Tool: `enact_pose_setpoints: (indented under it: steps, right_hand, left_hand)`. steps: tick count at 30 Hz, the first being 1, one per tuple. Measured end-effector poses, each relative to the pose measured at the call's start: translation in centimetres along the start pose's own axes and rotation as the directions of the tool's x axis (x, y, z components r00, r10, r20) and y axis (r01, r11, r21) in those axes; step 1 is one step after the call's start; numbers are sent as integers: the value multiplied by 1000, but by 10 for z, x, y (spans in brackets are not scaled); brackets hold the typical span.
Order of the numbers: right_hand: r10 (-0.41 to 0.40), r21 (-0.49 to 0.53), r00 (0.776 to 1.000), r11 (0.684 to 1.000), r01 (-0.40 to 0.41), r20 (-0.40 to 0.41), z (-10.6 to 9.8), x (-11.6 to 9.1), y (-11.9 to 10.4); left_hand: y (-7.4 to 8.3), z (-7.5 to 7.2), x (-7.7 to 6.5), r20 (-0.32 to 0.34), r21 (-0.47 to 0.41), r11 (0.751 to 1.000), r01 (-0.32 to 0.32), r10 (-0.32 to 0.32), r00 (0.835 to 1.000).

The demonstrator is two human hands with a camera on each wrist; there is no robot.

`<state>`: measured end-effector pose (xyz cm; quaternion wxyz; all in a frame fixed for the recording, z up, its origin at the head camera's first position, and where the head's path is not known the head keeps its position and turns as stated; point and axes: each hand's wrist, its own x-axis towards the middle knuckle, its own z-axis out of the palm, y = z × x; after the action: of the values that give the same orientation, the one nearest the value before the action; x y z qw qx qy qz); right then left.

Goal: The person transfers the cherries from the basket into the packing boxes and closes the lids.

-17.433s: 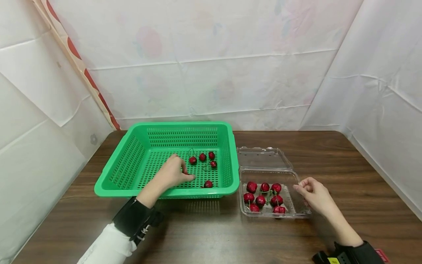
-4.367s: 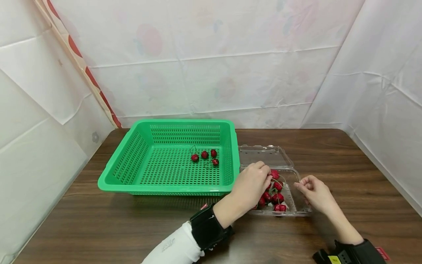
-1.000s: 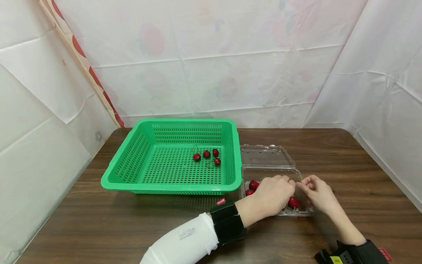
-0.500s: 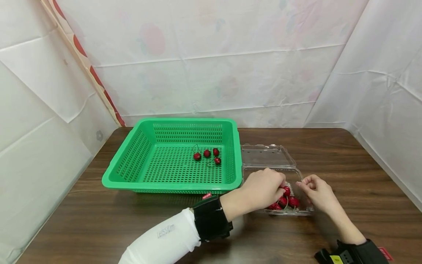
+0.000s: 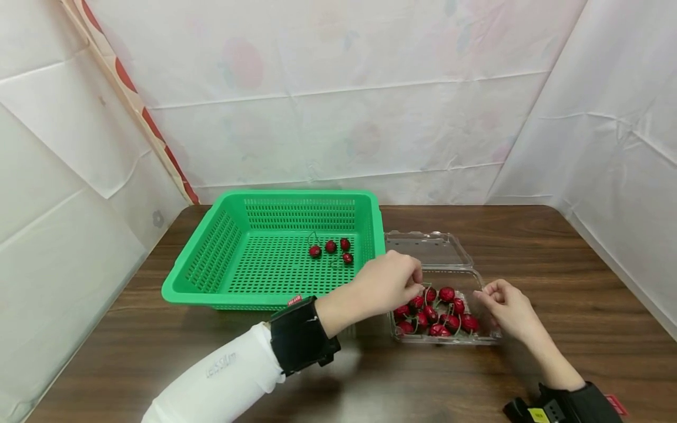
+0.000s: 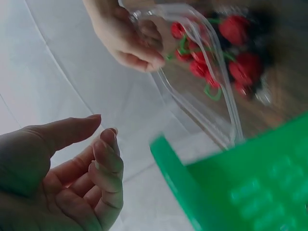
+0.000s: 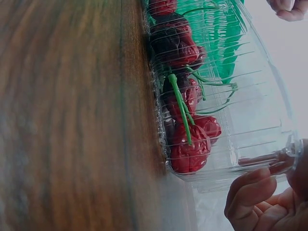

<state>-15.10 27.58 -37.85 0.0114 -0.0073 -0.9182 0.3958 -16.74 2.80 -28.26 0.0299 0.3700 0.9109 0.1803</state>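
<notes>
My left hand hangs over the near left corner of the clear plastic clamshell container, close to the green basket. In the left wrist view the left hand has loosely bent fingers, a gap between thumb and forefinger, and nothing held. Many dark red cherries with green stems lie in the container, some covered by the left hand in the head view. With thumb and fingers, my right hand pinches the container's right rim. The right wrist view shows cherries through the clear wall.
Left of the container stands the green perforated basket, with several cherries on its floor towards the right. The container's lid lies folded back behind it. Brown wooden table lies in front; white sheets hang behind and at both sides.
Over the last second my left hand has moved left, off the cherries in the container. The front cherries seen earlier in the basket are gone from it; more lie in the container. The right hand stays put.
</notes>
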Motion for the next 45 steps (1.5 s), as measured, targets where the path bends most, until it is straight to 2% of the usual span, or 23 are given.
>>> enact_pose_setpoints:
  steps: [10,18,22,28,36,45]
  right_hand:
    - [6,-3,1000,1000,-6,3,1,0,0]
    - [4,-6,1000,1000,-4,2,0,0,0]
    - [1,-5,1000,1000,-1,0,0,0,0]
    - [-9,-5,1000,1000,9,-4,0,1,1]
    - [-16,-6,1000,1000,16,4,0,1,2]
    - [-12,-2,1000,1000,12,6,0,1,2]
  left_hand:
    - [-22,-19,-8,54,37,998,58,-60,997]
    - [-42,-35,-12,50,57,992,111,-114,992]
    - [-53,-41,-11,30,100,984,146,-150,988]
    - [-73,-53,-9,-4,105,974,203,-204,979]
    - [-96,-64,-5,-1,111,950,292,-294,956]
    - [-117,-72,4,-9,102,940,325,-326,945]
